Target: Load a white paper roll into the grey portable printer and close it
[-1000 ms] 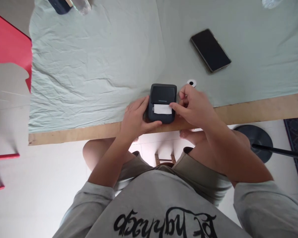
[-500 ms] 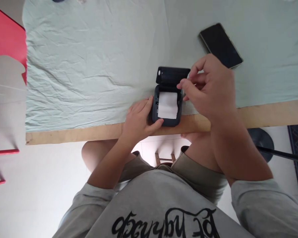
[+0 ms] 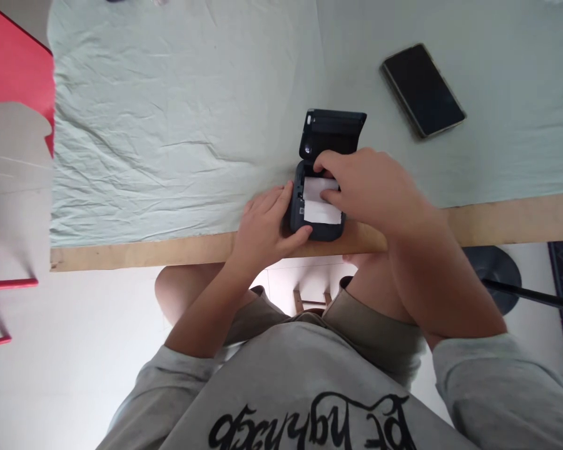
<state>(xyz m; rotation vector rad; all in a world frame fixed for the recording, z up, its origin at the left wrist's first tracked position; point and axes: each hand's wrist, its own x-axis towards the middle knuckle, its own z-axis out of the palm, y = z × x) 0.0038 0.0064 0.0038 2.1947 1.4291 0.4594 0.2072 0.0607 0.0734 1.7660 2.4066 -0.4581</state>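
A small dark device [image 3: 326, 233] lies at the table's front edge, its black lid [image 3: 333, 130] raised at the far side. White paper [image 3: 316, 211] fills its compartment. My left hand [image 3: 265, 228] grips the device's left side, thumb on the near left corner and fingers along the side. My right hand [image 3: 366, 184] reaches in from the right, with its thumb and a fingertip bent over the paper and the compartment's far part. Its other fingers are hidden beneath the hand.
A phone-like black slab [image 3: 425, 90] lies at the back right on the pale green cloth [image 3: 192, 112]. The table's wooden edge [image 3: 145, 257] runs in front. Red furniture [image 3: 16, 69] stands at the left, and a round dark base [image 3: 492, 278] is at the lower right.
My right hand has moved down and left from beside the lid onto the paper. The lid now stands at a different angle, more upright. My left hand keeps its hold.
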